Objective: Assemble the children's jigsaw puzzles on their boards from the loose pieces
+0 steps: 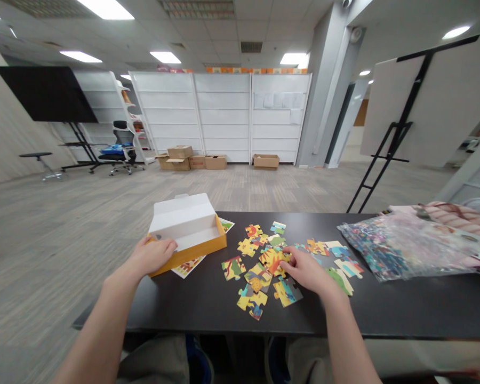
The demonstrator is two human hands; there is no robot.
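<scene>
My left hand [156, 255] is closed over the left end of a yellow cardboard box [198, 250], whose white lid stands up and whose white inside shows. Printed picture sheets [188, 266] lie partly under the box. Over the loose pile my right hand [306, 269] pinches an orange-and-yellow puzzle piece [274, 261] between thumb and fingers; its fingertips partly cover that piece. Around it lie several jigsaw pieces, among them a red-and-green one [233, 268] and a grey-and-yellow one [287, 292]. More pieces [349, 268] are spread to the right of my right hand.
On the right of the black table [176, 309] lies a clear plastic bag [380, 245] with colourful contents, beside pink striped fabric [452, 216]. Past the table stand white shelves [222, 117], cardboard boxes [180, 157], an office chair [122, 146] and a black-framed board stand [400, 125].
</scene>
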